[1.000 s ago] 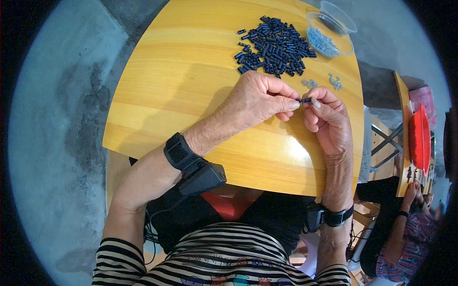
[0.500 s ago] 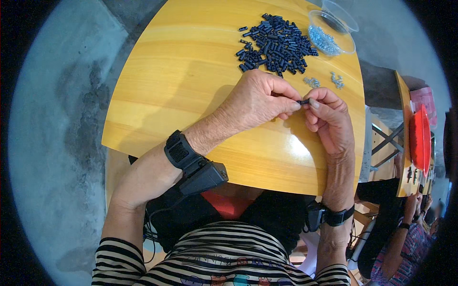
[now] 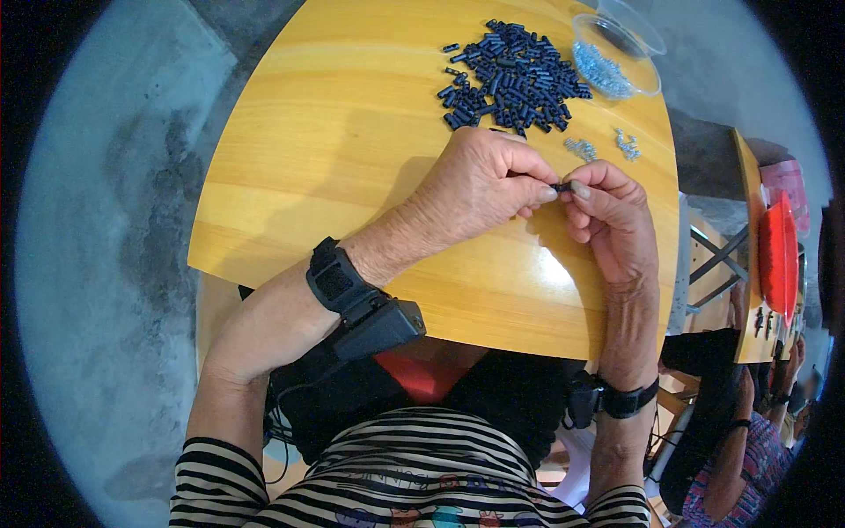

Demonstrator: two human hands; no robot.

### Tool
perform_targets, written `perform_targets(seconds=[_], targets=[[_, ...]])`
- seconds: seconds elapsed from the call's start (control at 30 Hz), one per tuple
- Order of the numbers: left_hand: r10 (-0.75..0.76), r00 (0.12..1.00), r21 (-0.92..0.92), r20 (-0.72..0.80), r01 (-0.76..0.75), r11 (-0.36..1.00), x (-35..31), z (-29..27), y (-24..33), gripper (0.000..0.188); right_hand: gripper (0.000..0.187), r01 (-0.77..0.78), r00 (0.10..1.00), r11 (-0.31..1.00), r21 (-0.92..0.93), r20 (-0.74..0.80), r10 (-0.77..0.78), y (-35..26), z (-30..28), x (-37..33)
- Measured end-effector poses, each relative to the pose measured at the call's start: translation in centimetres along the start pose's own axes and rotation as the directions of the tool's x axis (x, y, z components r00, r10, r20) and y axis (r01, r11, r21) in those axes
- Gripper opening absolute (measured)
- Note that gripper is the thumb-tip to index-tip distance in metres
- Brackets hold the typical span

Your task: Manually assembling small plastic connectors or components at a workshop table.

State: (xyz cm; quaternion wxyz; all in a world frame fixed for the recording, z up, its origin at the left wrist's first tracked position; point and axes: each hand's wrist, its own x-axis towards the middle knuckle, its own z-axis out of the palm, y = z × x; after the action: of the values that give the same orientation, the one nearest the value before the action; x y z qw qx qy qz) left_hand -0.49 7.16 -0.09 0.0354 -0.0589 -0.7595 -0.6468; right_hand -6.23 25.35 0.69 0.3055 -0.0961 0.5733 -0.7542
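Observation:
My left hand (image 3: 482, 179) pinches a small black cylindrical connector (image 3: 562, 187) between thumb and forefinger, above the table's right part. At that piece's right end, my right hand (image 3: 616, 220) closes its thumb and forefinger. Fingertips cover most of the connector, and whether a screw sits between them I cannot tell. Beyond my hands lies a heap of similar black connectors (image 3: 519, 79). Two small groups of silver screws, a nearer one (image 3: 580, 150) and one farther right (image 3: 627, 145), rest between the heap and my right hand.
A clear round tub (image 3: 657, 84) holding many silver screws (image 3: 601, 70) stands at the table's far right, its lid (image 3: 647, 31) behind it. The yellow wooden table (image 3: 308, 158) has a curved edge. At right are another table with a red basin (image 3: 778, 260) and a person's arm (image 3: 731, 466).
The view has shifted slightly. Both hands keep their pinch on the black connector, with hardly any visible movement. At the right, the other person's arms have moved a little.

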Motion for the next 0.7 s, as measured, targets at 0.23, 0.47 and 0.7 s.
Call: perform_targets(seconds=[0.23, 0.47, 0.7], targets=[[0.166, 0.986, 0.08, -0.03, -0.164, 0.983, 0.1, 0.1, -0.6, 0.007, 0.006, 0.003, 1.0, 1.0, -0.002, 0.002, -0.003, 0.1, 0.0, 0.2], [0.231, 0.972, 0.12, -0.046, -0.224, 0.967, 0.2, 0.3, -1.3, 0.007, 0.007, -0.016, 1.0, 0.994, -0.112, -0.026, 0.013, 0.1, 0.4, 0.2], [0.121, 0.991, 0.051, -0.064, -0.118, 0.992, 0.2, 0.3, -0.8, 0.008, 0.008, -0.01, 1.0, 0.991, -0.132, -0.025, 0.007, -0.1, 0.8, 0.3]])
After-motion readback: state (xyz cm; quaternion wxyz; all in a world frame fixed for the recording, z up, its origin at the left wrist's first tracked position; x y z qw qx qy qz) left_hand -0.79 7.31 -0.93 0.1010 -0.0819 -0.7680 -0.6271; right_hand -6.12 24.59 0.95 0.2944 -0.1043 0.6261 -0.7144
